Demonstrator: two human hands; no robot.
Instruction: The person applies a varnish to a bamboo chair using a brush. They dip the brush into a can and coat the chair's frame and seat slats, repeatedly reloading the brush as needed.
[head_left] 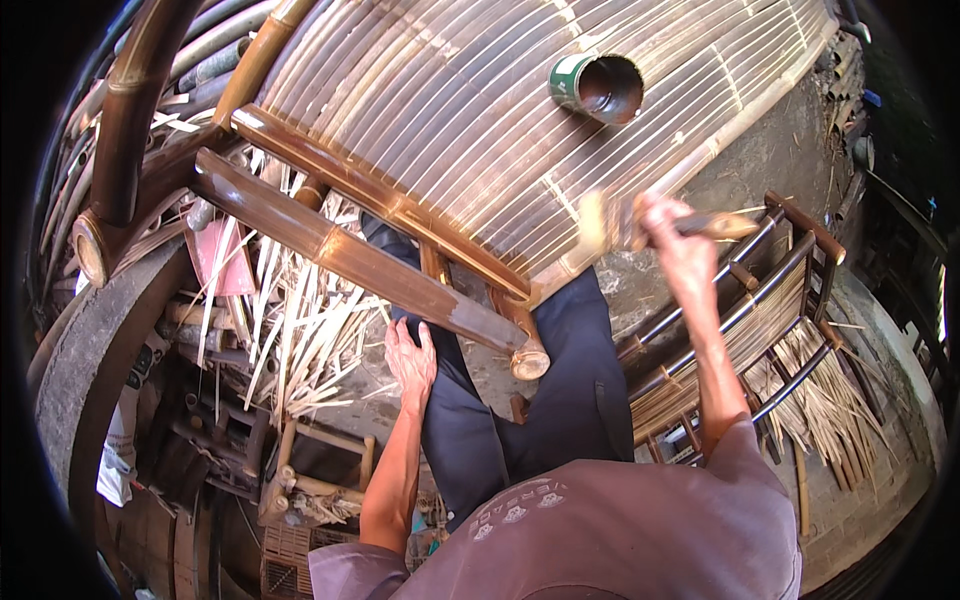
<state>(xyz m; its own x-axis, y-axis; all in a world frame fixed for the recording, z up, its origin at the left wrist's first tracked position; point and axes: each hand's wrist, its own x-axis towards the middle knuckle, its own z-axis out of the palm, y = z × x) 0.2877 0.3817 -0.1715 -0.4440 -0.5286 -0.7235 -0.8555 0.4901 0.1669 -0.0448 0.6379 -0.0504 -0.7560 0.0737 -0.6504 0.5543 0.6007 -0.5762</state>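
Note:
My right hand (pixel 678 240) is closed round the wooden handle of a paintbrush (pixel 728 225). The pale bristles, smeared by motion, are at the near right corner of a slatted bamboo seat (pixel 420 110). A green tin (pixel 568 80) stands on the slats with dark brown residue inside. My left hand (pixel 410 358) rests on my left leg, fingers stretched out and holding nothing. Just beyond it, a thick glossy brown bamboo pole (pixel 340 250) crosses over my legs. It belongs to the frame at the seat's near edge.
Pale bamboo shavings (pixel 300 350) litter the floor to the left, beside a curved concrete ledge (pixel 110 330). On the right stands another bamboo piece with dark rails (pixel 790 270), with a bundle of split strips (pixel 815 395) by it. A small bamboo stool frame (pixel 320 450) sits lower left.

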